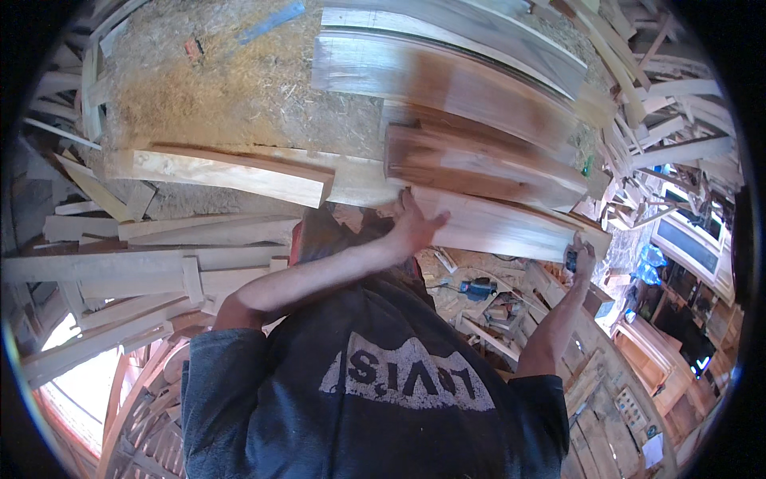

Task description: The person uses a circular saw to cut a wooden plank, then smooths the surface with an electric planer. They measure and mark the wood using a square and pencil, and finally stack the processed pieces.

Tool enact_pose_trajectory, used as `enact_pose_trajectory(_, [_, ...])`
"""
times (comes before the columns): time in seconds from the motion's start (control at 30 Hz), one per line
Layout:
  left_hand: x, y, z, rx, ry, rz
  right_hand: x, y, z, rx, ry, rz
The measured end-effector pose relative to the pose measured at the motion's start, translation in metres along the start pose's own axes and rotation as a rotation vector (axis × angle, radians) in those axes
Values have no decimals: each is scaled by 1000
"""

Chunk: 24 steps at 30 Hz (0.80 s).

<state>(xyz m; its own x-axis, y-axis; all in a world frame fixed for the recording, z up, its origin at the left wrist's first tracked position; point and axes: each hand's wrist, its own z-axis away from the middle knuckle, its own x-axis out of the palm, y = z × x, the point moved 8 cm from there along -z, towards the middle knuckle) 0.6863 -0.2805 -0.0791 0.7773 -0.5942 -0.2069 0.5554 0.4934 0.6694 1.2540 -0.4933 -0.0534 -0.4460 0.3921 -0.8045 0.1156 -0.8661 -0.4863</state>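
A pale wooden board (499, 227) lies along the near edge of the worktop in front of me. My left hand (416, 229) is at its left end, thumb and fingers spread, fingertips against the wood. At the board's right end, my right hand (586, 255) has its fingers bent around a small dark object (570, 259) that I cannot make out. Reddish-brown boards (479, 164), smeared by motion blur, lie just beyond the pale one. To the left of my left hand rests a separate light wood beam (231, 177).
Sawdust covers the worktop (231, 88), with more planks (455, 32) stacked at the far side and a blue strip (271, 21) at far left. Below the near edge sits a blue power tool (479, 289) among offcuts. Scrap wood (678, 128) is piled on the right.
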Motion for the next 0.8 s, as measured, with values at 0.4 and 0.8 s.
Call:
enact_pose_trajectory(0.4, [-262,-29,42,444,365,-1353,39,-12,4,-186,-146,415])
enact_pose_trajectory(0.8, [-405,9,168,759,163,-954,148,-115,192,-255,25,414])
